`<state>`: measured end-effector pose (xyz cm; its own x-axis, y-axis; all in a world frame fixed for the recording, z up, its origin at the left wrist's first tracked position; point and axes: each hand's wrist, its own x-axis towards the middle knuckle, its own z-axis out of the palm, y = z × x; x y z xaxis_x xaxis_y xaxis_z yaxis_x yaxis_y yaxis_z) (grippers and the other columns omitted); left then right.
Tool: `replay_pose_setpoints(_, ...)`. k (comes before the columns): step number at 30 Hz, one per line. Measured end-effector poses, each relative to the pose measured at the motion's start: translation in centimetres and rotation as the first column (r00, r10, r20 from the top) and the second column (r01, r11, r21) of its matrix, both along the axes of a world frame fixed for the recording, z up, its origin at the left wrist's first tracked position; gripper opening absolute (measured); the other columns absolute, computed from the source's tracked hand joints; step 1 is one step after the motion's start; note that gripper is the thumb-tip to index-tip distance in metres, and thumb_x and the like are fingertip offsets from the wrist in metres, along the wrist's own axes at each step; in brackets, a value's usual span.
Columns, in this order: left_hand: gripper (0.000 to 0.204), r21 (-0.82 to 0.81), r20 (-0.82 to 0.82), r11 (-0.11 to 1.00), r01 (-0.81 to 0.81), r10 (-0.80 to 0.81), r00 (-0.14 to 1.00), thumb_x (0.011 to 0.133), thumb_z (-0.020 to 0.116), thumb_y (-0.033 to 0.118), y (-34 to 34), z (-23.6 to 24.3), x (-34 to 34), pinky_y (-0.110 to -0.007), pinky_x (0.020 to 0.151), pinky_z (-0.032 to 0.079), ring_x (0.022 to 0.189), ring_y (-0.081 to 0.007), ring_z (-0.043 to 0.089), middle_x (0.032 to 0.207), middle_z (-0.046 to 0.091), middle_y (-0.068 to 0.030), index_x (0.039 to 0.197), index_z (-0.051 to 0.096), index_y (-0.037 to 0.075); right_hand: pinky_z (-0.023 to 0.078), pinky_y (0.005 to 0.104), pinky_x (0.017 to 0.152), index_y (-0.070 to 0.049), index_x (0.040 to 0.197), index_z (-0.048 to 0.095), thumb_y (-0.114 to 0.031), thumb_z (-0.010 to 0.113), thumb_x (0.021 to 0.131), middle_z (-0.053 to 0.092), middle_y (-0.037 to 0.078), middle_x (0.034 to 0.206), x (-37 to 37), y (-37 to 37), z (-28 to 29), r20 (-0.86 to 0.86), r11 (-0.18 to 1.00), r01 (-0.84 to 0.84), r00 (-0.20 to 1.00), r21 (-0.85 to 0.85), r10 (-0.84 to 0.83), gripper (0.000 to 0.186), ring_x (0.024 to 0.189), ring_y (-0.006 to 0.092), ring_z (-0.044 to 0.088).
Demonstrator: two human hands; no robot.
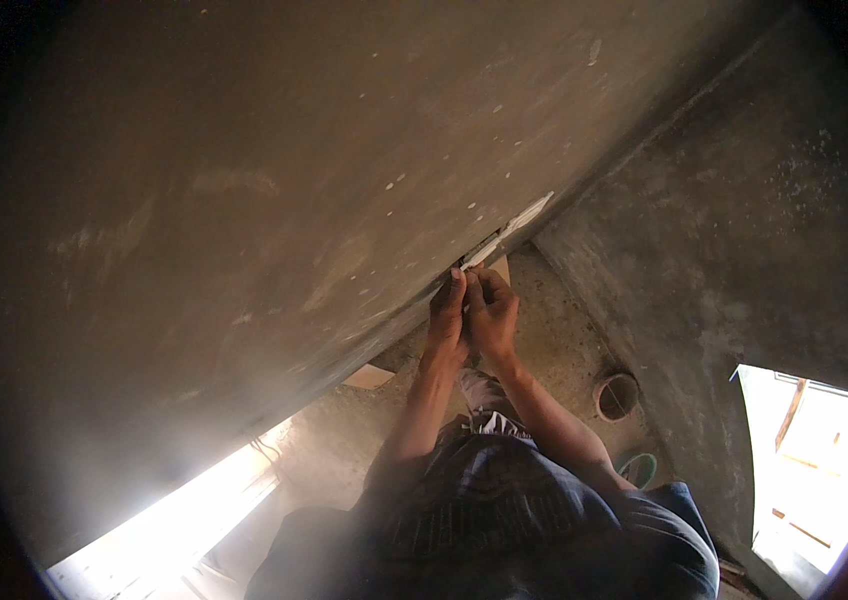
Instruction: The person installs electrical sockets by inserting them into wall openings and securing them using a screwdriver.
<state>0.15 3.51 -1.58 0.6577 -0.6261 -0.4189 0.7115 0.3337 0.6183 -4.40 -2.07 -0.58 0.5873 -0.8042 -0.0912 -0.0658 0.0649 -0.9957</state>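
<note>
My left hand (447,308) and my right hand (492,310) meet close against a grey plastered wall (274,190). Both have their fingers pinched together, thumbs side by side at the tips. Whatever small thing lies between the fingertips is too small to make out. Just beyond them, a narrow dark slot (484,244) shows in the wall, edged by a long whitish strip (519,222) that slants up to the right. The near end of the strip reaches my fingertips.
A second grey wall (704,220) meets the first in a corner at right. On the floor stand a round container (616,397) and a green-rimmed one (637,468). A flat tan piece (369,377) lies by the wall base. Bright openings (819,460) show at lower right and lower left.
</note>
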Motion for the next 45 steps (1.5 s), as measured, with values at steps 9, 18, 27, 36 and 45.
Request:
replay_pose_setpoints(9, 0.061, 0.018, 0.005, 1.0, 0.009, -0.009, 1.0, 0.091, 0.064, 0.049, -0.1, -0.2, -0.1, -0.033, 0.096, 0.047, 0.111, -0.0197, 0.056, 0.121, 0.058, -0.0097, 0.127, 0.056, -0.001, 0.043, 0.032, 0.067, 0.004, 0.093, 0.056, -0.024, 0.051, 0.101, 0.058, 0.011, 0.079, 0.1, -0.8, -0.1, 0.035, 0.995, -0.091, 0.995, 0.045, 0.089, 0.03, 0.074, 0.0155, 0.049)
replay_pose_setpoints(18, 0.058, 0.04, -0.021, 0.999, -0.033, 0.034, 0.999, 0.091, 0.065, 0.046, -0.1, -0.4, -0.2, -0.034, 0.093, 0.048, 0.109, -0.0185, 0.055, 0.12, 0.057, -0.0089, 0.124, 0.055, 0.0, 0.045, 0.0348, 0.066, 0.004, 0.093, 0.057, -0.025, 0.05, 0.101, 0.06, 0.014, 0.078, 0.1, -0.7, 0.2, -0.051, 0.994, -0.073, 0.996, -0.086, 0.069, 0.03, 0.071, 0.018, 0.05)
replay_pose_setpoints(27, 0.061, -0.01, -0.01, 1.0, 0.021, -0.021, 1.0, 0.093, 0.061, 0.048, 0.0, -0.3, -0.1, -0.035, 0.097, 0.047, 0.114, -0.0199, 0.054, 0.124, 0.056, -0.01, 0.128, 0.052, -0.001, 0.046, 0.037, 0.066, 0.002, 0.094, 0.058, -0.023, 0.051, 0.1, 0.06, 0.017, 0.08, -0.3, -0.6, 0.6, 0.04, 0.995, -0.057, 0.997, -0.077, 0.061, 0.027, 0.07, 0.0224, 0.054)
replay_pose_setpoints(36, 0.058, 0.008, -0.041, 1.0, -0.003, 0.003, 0.999, 0.093, 0.062, 0.045, -0.3, -0.6, -0.2, -0.037, 0.098, 0.048, 0.115, -0.0221, 0.055, 0.126, 0.057, -0.0097, 0.131, 0.052, 0.003, 0.049, 0.0376, 0.07, 0.002, 0.097, 0.058, -0.024, 0.052, 0.099, 0.062, 0.018, 0.085, -0.3, -1.3, -1.3, -0.137, 0.988, -0.12, 0.985, -0.102, 0.105, 0.027, 0.073, 0.0258, 0.06)
replay_pose_setpoints(45, 0.062, -0.023, -0.02, 1.0, 0.02, -0.02, 1.0, 0.092, 0.062, 0.046, 0.2, -1.1, 0.0, -0.037, 0.1, 0.047, 0.117, -0.0234, 0.055, 0.13, 0.056, -0.0116, 0.132, 0.051, 0.001, 0.049, 0.036, 0.071, 0.003, 0.098, 0.059, -0.02, 0.055, 0.098, 0.062, 0.016, 0.084, -0.5, -1.1, 0.0, 0.034, 0.993, -0.077, 0.996, -0.089, 0.08, 0.024, 0.075, 0.0214, 0.06)
